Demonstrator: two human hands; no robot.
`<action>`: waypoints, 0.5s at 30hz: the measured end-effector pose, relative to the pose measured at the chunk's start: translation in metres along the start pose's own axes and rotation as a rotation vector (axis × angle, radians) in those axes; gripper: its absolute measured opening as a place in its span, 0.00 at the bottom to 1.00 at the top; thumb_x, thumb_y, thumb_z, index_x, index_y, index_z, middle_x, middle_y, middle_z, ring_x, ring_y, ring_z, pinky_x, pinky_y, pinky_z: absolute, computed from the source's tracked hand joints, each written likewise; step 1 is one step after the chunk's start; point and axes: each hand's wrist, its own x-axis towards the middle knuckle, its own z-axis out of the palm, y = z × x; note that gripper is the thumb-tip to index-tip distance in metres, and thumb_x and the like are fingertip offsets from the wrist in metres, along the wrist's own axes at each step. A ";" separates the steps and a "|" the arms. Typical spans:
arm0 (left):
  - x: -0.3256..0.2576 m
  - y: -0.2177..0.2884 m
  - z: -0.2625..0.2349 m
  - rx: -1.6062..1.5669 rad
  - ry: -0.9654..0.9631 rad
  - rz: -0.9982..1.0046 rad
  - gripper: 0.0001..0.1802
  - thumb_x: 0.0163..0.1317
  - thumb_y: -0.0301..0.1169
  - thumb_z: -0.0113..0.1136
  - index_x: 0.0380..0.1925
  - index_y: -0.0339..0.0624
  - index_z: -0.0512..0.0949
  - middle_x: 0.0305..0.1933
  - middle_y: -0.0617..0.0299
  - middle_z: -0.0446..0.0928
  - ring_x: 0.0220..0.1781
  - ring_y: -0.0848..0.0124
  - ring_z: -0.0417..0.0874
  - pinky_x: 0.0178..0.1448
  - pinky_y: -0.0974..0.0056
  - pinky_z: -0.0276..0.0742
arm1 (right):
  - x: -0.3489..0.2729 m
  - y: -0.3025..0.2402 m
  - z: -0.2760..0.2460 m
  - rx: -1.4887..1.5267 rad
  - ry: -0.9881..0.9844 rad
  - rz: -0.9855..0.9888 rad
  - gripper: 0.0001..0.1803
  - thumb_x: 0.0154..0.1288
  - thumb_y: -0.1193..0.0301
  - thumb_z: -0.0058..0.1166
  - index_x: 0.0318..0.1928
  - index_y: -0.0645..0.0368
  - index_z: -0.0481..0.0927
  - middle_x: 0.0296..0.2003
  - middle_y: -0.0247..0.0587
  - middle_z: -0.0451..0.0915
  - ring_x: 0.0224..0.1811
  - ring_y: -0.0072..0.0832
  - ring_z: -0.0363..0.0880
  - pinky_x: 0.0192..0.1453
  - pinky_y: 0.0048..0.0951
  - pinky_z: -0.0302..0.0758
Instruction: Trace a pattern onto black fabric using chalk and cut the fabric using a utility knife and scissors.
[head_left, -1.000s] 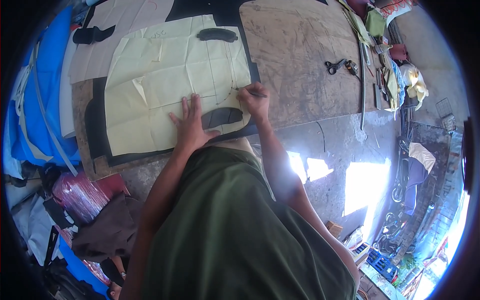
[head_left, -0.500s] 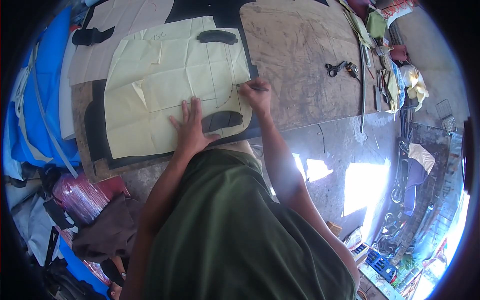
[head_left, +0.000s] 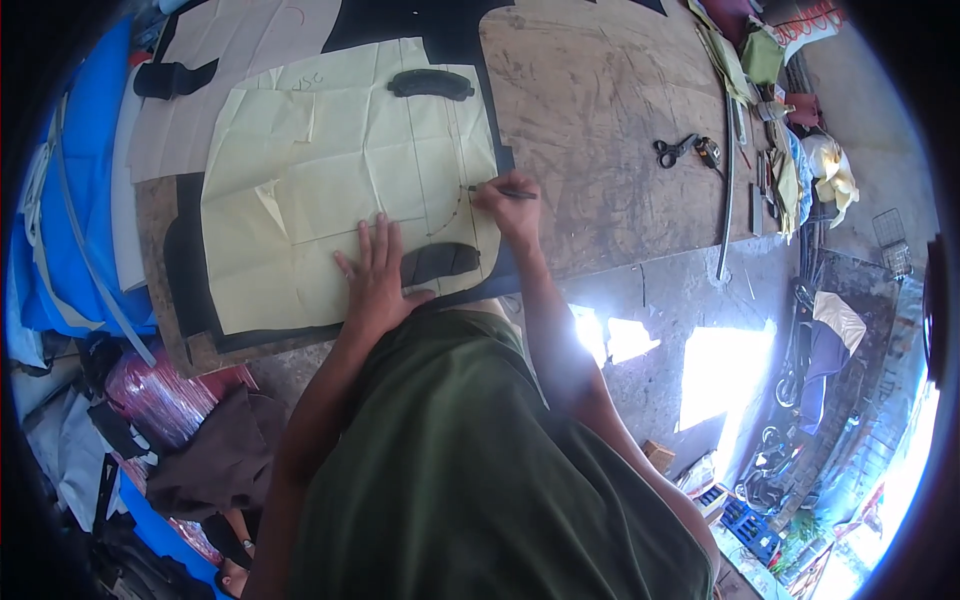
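A large sheet of pale yellow pattern paper (head_left: pixel 330 170), creased and marked with pencil-like lines, lies over black material (head_left: pixel 185 262) on the brown work table. My left hand (head_left: pixel 376 272) rests on its near part, fingers spread flat, with the thumb beside a dark, rounded shape (head_left: pixel 440 262). In my right hand (head_left: pixel 512 210) is a slim dark pen (head_left: pixel 519 194), its tip at the paper near a dotted curved line. A dark curved piece (head_left: pixel 432 84) sits at the paper's far edge; whether the near shape is a cutout, I cannot tell.
Scissors (head_left: pixel 675 152) and a tape measure (head_left: pixel 708 151) lie on the table to the right, beside a long metal ruler (head_left: pixel 727 190). A dark roll (head_left: pixel 175 79) is at the far left. Blue sheeting (head_left: pixel 85 200) hangs left; another person's arm (head_left: pixel 240 530) shows at lower left.
The whole view has shifted a little, so table and paper appear slightly lower. Both hands stay at about the same places on the paper, and the pen is still held.
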 end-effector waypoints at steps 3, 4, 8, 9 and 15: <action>0.005 0.003 -0.011 -0.007 -0.055 -0.019 0.68 0.55 0.58 0.77 0.83 0.33 0.48 0.89 0.40 0.40 0.90 0.34 0.39 0.72 0.08 0.51 | 0.030 -0.020 0.006 0.103 -0.013 0.023 0.05 0.61 0.76 0.67 0.36 0.64 0.87 0.27 0.40 0.86 0.29 0.24 0.83 0.37 0.20 0.78; 0.009 0.002 -0.015 -0.018 -0.095 -0.028 0.68 0.55 0.59 0.76 0.83 0.33 0.48 0.89 0.39 0.40 0.89 0.34 0.39 0.71 0.09 0.53 | 0.046 -0.030 0.011 0.144 -0.014 -0.007 0.05 0.62 0.76 0.67 0.36 0.65 0.87 0.28 0.40 0.86 0.30 0.24 0.84 0.38 0.21 0.79; 0.025 0.001 -0.035 -0.051 -0.229 -0.071 0.67 0.56 0.61 0.74 0.82 0.32 0.49 0.88 0.38 0.40 0.89 0.32 0.39 0.70 0.09 0.58 | 0.124 -0.070 0.037 0.142 -0.034 -0.114 0.05 0.61 0.78 0.65 0.38 0.65 0.88 0.30 0.40 0.87 0.34 0.26 0.84 0.44 0.21 0.79; 0.029 0.003 -0.042 -0.064 -0.285 -0.084 0.67 0.56 0.62 0.74 0.81 0.31 0.49 0.88 0.38 0.39 0.89 0.32 0.38 0.69 0.10 0.59 | 0.148 -0.072 0.041 0.142 -0.036 -0.111 0.05 0.61 0.78 0.65 0.38 0.65 0.88 0.30 0.40 0.87 0.34 0.26 0.84 0.44 0.21 0.79; 0.039 0.005 -0.048 -0.137 -0.438 -0.127 0.68 0.57 0.65 0.71 0.81 0.28 0.48 0.88 0.35 0.36 0.88 0.28 0.35 0.65 0.11 0.67 | 0.242 -0.070 0.062 -0.103 -0.255 -0.217 0.08 0.58 0.75 0.65 0.37 0.66 0.89 0.29 0.39 0.87 0.30 0.23 0.79 0.41 0.21 0.75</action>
